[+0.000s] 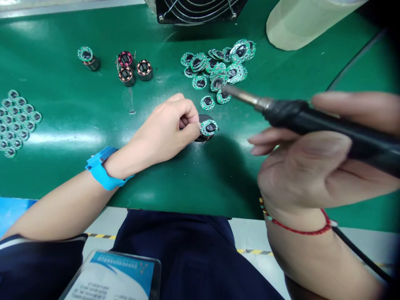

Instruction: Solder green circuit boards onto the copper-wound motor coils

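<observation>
My left hand [170,127] is closed, thumb and forefinger pinching the left edge of a round green circuit board [208,128]. That board lies over a dark round base [204,118] on the table. In my right hand [312,162] is a black-handled soldering iron [328,125], its metal tip pointing left above a heap of round circuit boards [215,68]. The iron is apart from the board at my left hand. A single loose board [207,103] lies just beyond that board.
Copper-wound motor stators [126,76] stand at the back left, near a stator topped with a board [86,55]. Rows of boards [18,121] lie far left. A fan [200,10] and a pale cylinder [300,25] stand at the back. A cable [356,58] runs at right.
</observation>
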Available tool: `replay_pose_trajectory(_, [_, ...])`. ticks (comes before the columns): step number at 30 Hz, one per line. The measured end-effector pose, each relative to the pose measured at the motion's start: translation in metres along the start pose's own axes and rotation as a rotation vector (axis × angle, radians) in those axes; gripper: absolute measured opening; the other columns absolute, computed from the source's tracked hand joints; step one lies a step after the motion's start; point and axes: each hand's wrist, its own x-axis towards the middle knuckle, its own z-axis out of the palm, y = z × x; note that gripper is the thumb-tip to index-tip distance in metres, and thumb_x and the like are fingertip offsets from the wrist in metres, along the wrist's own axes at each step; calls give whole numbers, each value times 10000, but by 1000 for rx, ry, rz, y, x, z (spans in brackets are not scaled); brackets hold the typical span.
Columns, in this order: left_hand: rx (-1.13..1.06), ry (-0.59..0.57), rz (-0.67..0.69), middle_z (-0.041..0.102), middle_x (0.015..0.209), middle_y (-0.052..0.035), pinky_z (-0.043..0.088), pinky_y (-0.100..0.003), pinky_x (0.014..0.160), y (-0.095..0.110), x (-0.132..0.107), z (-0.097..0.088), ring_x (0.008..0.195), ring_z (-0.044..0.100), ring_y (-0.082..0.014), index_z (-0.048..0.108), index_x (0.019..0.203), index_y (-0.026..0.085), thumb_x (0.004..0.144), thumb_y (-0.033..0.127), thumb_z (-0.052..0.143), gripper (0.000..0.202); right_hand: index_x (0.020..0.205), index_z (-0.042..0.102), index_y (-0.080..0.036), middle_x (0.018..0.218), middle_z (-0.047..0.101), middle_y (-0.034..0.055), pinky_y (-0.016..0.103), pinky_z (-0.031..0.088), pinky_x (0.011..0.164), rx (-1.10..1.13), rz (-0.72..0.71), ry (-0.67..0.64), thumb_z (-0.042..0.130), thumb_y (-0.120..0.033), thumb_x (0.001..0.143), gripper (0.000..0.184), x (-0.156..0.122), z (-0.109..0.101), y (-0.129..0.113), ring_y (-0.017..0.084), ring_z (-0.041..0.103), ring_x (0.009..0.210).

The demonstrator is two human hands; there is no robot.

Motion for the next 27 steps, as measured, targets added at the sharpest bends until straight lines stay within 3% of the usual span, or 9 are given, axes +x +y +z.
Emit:
replay_pose_trajectory(3, [19,2,2,518,720,6,483,-275,633,0,0,0,648,497,-91,523,662,174,762,43,568,171,1277,569,-364,1260,580,-20,265,627,647,-69,-91,-121,539,-267,944,348,8,10,-6,146,724,894])
replay_pose_trajectory(6, [46,5,-13,501,713,12,469,-274,626,1,1,0,636,483,-86,531,659,168,751,36,562,164,1318,506,-355,1214,638,1,402,583,944,-249,-33,-426,550,-186,916,439,12,12,-6,202,676,1073])
replay_pose_trajectory(9, [62,3,-13,486,706,16,460,-279,634,2,2,1,646,483,-90,525,646,167,753,30,555,176,1347,446,-317,1211,653,28,479,546,967,-340,-77,-635,561,-163,874,510,13,9,0,255,602,1183])
replay_pose_trajectory(14, [102,-3,-28,508,741,9,451,-291,656,1,-3,-6,683,498,-108,547,718,170,799,88,586,122,1286,459,-331,1128,670,18,428,562,829,-413,-129,-644,555,-176,887,438,14,11,5,237,633,1009])
replay_pose_trajectory(18, [228,-163,29,551,851,-24,453,-339,717,0,-12,-15,801,540,-164,596,810,173,812,253,660,103,1189,504,-311,973,669,30,422,544,739,-483,-210,-579,609,-324,883,324,13,19,5,239,601,854])
replay_pose_trajectory(22, [298,-237,98,567,876,-38,448,-361,793,-1,-15,-16,886,544,-189,608,832,162,835,166,599,10,1260,453,-261,965,656,48,422,533,745,-478,-242,-570,641,-293,847,455,12,21,6,240,581,859])
replay_pose_trajectory(25, [241,-227,68,559,814,-20,438,-316,724,1,-13,-16,790,531,-145,601,790,155,844,113,560,79,1342,382,-265,1046,654,52,437,534,797,-407,-225,-587,658,-291,830,582,11,18,5,239,594,911])
replay_pose_trajectory(27, [185,-191,61,544,776,-4,425,-286,672,2,-11,-16,725,511,-117,593,773,152,833,98,572,83,1350,374,-285,1057,662,44,436,533,811,-386,-217,-572,640,-275,847,569,11,16,3,232,607,919])
